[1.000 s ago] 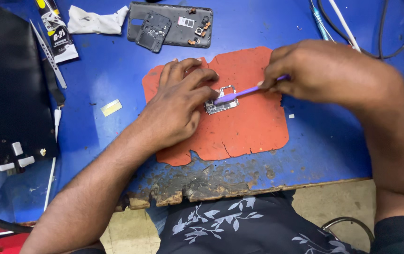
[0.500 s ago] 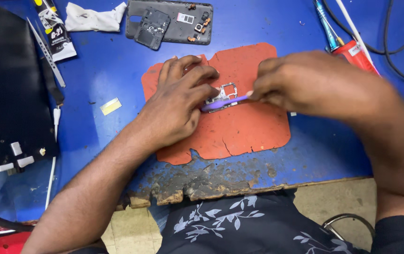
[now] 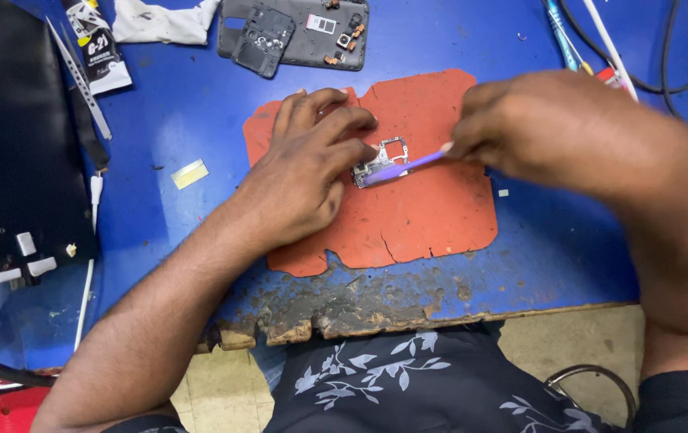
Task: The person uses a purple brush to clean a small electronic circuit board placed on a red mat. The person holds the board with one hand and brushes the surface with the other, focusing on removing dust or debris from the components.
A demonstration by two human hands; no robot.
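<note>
In the head view my left hand [image 3: 304,180] pins the small metal frame [image 3: 380,163] to the orange mat [image 3: 424,216], fingers pressed on its 9 o'clock edge. My right hand [image 3: 552,128] has drawn back toward 3 o'clock since half a second ago, its fingers pinched shut on the purple tool [image 3: 404,167], the tip still resting across the frame.
</note>
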